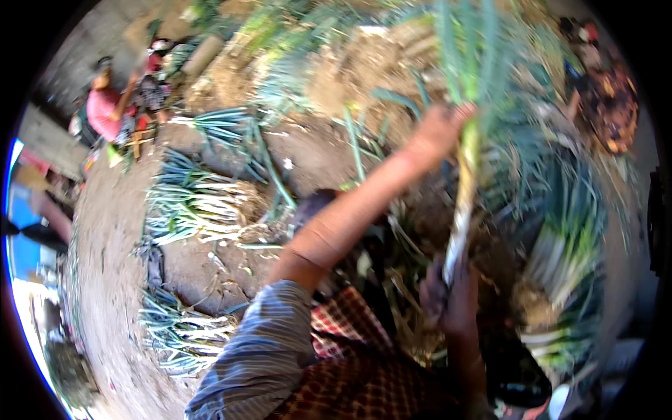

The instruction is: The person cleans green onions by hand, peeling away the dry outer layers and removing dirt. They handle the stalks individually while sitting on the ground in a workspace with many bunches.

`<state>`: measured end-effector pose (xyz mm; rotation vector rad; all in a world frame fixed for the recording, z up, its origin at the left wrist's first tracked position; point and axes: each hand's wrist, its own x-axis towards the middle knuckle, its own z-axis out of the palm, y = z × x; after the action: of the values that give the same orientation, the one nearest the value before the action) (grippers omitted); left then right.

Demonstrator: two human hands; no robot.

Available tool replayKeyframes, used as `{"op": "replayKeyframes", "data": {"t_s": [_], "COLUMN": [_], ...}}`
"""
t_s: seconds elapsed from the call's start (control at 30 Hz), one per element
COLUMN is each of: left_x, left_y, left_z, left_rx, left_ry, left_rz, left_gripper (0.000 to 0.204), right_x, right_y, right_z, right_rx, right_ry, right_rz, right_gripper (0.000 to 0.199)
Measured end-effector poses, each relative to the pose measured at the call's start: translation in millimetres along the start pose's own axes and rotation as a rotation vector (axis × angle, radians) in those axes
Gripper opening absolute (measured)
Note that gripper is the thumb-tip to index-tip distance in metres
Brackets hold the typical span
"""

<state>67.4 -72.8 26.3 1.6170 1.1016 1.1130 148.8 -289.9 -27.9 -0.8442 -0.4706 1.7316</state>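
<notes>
1. Left hand (437,133) gripped on a long leek (462,203) at its green top; right hand (448,294) clasps the pale, smooth lower stalk, held above the ground.
2. Bundled leeks (196,206) lie on bare, crumbly earth (112,231).
3. More leeks (567,266) heaped by the right hand.

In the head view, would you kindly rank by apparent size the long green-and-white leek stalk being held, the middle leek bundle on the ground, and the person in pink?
1. Held leek stalk, though nearness to the camera inflates it.
2. Middle leek bundle.
3. Person in pink, far off.

A grey-blue striped sleeve (262,350) covers the left upper arm, rolled above the elbow. Red-and-cream checked cloth (350,364) fills the lower centre.
</notes>
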Motion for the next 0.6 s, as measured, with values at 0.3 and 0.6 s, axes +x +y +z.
{"op": "replayKeyframes", "data": {"t_s": [0.3, 0.6], "left_x": [-62.2, -118.8], "left_y": [-61.1, -26.1], "left_z": [52.5, 55.3], "left_rx": [0.085, -0.159], "left_ry": [-0.572, -0.99], "left_rz": [0.38, 0.15], "left_gripper": [0.031, 0.049], "right_x": [68.6, 61.4], "right_y": [-35.2, -19.1], "right_z": [-90.3, -125.0], "right_rx": [-0.06, -0.563], "right_ry": [0.098, 0.12], "right_rz": [0.067, -0.279], "right_gripper": [0.044, 0.024]}}
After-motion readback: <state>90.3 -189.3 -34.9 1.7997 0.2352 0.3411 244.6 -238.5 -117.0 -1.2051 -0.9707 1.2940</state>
